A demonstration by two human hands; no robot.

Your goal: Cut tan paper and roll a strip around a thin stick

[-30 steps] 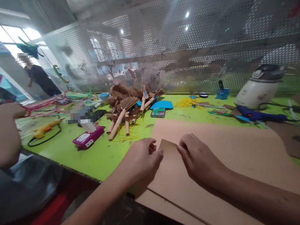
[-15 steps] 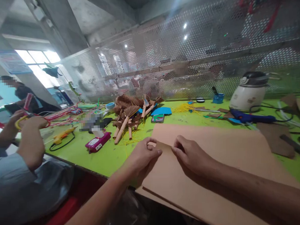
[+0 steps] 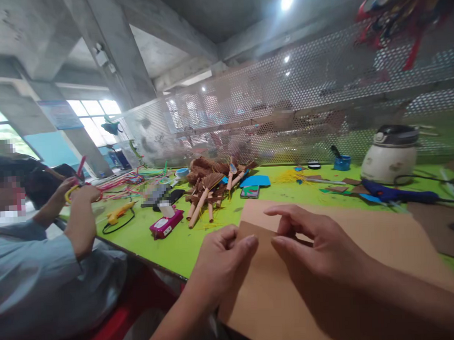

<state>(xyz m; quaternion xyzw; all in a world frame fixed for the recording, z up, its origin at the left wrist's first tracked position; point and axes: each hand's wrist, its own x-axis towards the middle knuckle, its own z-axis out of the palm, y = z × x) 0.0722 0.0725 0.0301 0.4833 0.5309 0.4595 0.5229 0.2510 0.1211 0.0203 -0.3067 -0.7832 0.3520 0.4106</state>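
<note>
Lime-green table (image 3: 170, 245). Left hand (image 3: 219, 263), right hand (image 3: 322, 248): fingers (image 3: 248, 242) pinch small brown card piece (image 3: 259, 233) at opposite edges, for steady grip; large brown cardboard sheet (image 3: 388, 233) beneath fingers.

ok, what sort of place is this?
Most likely a handicraft workshop bench. A green table carries a pile of small handmade brooms and a blue glue gun; the left hand and right hand pinch brown card, and a co-worker works alongside.
</note>
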